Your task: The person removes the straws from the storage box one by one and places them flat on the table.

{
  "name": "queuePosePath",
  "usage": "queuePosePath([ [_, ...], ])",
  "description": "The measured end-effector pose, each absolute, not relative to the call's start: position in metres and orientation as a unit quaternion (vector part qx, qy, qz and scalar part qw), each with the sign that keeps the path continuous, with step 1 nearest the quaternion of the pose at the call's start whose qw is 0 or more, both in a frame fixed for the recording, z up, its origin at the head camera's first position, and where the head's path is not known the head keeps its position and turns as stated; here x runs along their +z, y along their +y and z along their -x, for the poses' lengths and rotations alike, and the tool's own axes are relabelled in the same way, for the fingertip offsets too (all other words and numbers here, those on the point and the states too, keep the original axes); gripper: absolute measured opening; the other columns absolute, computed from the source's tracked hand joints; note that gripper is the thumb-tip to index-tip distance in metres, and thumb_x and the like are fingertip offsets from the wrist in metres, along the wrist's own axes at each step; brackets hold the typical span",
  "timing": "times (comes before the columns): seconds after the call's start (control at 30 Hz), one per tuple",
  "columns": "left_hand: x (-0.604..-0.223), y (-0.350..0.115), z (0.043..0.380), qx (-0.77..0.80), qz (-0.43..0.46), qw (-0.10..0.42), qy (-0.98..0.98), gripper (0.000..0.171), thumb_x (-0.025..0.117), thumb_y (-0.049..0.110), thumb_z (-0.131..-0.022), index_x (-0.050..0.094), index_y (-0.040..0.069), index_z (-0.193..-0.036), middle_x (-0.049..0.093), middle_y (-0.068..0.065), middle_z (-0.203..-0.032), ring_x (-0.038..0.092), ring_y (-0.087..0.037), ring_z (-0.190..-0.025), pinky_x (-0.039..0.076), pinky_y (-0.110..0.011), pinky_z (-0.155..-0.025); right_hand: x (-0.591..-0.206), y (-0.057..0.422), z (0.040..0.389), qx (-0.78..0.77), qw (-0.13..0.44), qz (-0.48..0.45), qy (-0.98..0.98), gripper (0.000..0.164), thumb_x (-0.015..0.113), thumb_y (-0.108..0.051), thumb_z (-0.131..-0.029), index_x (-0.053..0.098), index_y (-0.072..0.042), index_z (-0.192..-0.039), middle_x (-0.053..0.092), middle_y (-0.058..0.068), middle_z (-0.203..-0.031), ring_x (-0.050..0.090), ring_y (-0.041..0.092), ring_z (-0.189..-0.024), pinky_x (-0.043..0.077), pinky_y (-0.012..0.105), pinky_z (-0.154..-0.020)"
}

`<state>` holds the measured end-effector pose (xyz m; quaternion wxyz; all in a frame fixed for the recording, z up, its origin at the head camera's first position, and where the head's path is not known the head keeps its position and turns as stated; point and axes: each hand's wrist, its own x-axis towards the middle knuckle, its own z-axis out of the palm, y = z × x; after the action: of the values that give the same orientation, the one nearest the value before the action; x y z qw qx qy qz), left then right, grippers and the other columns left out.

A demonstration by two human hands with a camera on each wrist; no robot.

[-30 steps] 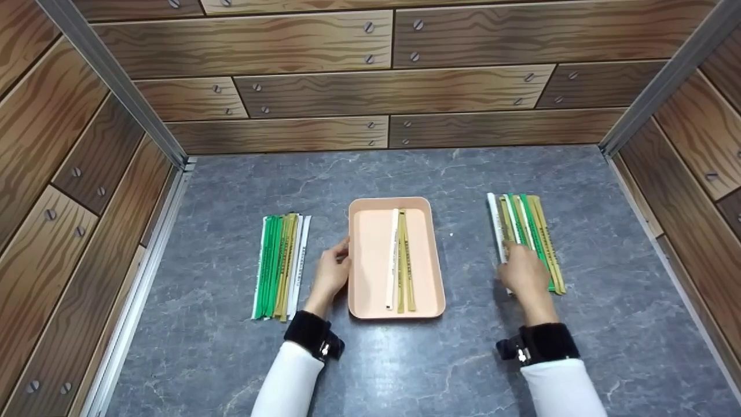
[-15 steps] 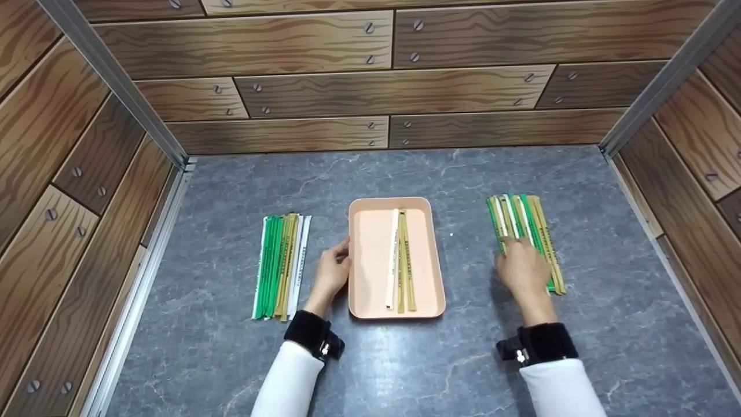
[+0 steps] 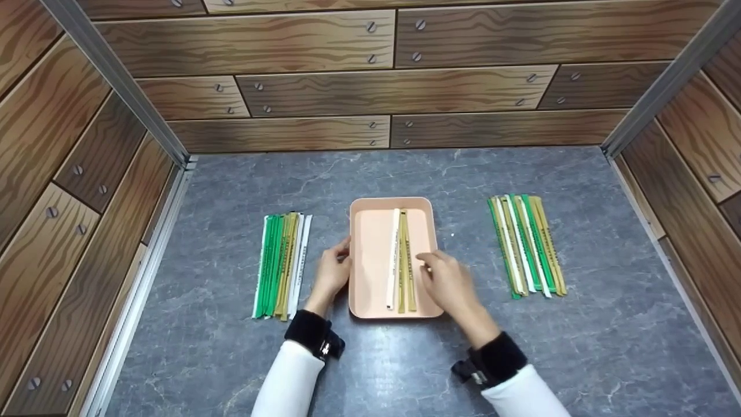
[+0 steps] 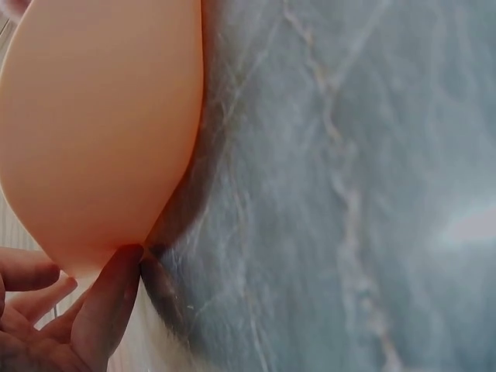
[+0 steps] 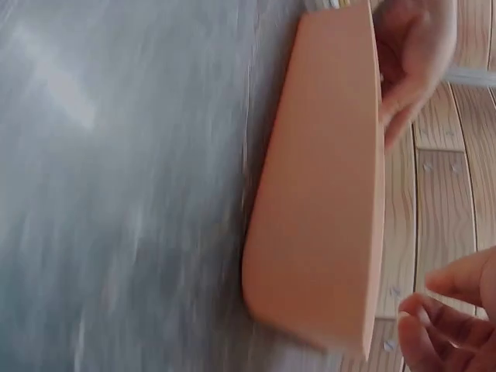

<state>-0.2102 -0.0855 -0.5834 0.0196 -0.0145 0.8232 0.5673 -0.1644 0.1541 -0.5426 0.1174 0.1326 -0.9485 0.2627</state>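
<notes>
A peach tray [image 3: 370, 260] sits mid-table. Inside its right half lie a white wrapped straw [image 3: 392, 269] and two tan wrapped straws [image 3: 410, 289]. My left hand [image 3: 332, 273] grips the tray's left edge; the left wrist view has the thumb [image 4: 112, 310] against the tray wall [image 4: 108, 132] and the other fingers up at the rim. Over the tray's right rim hovers my right hand [image 3: 450, 285], its fingers loosely bent and nothing between them. In the right wrist view those fingers [image 5: 442, 322] stand beyond the tray's side [image 5: 322, 178].
Left of the tray, green, tan and white wrapped straws [image 3: 281, 266] lie side by side in a row. A similar mixed row [image 3: 524, 246] lies on the right. Wood-patterned walls [image 3: 312, 92] enclose the grey marbled table [image 3: 463, 174] at the back and both sides.
My right hand has left the right-hand row and swung left to the tray. A green straw now lies at that row's left end, where a white one showed earlier. My left hand stays put.
</notes>
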Motion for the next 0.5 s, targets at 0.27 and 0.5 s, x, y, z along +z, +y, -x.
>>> queuePosePath([
  [0.27,-0.582,-0.086,0.211,0.563,0.029,0.035,0.825,0.049,0.054,-0.006,-0.091,0.055,0.004,-0.139,0.066,-0.022,-0.113,0.067,-0.031,-0.097,0.055,-0.036,-0.081,-0.557,0.130,0.173,0.194,0.059,-0.097,-0.974,0.026,0.072,-0.005,-0.085,0.070,0.000,-0.111,0.065,0.016,-0.091,0.065,0.034,-0.073,0.056,0.044,-0.058],
  [0.5,-0.581,-0.086,0.210,0.564,0.029,0.035,0.825,0.049,0.054,-0.008,-0.090,0.054,0.001,-0.138,0.066,-0.023,-0.111,0.067,-0.032,-0.098,0.055,-0.037,-0.083,-0.569,0.121,0.178,0.143,0.035,-0.091,-0.985,0.021,0.065,0.001,-0.085,0.067,0.005,-0.106,0.059,0.020,-0.083,0.060,0.033,-0.065,0.054,0.044,-0.052],
])
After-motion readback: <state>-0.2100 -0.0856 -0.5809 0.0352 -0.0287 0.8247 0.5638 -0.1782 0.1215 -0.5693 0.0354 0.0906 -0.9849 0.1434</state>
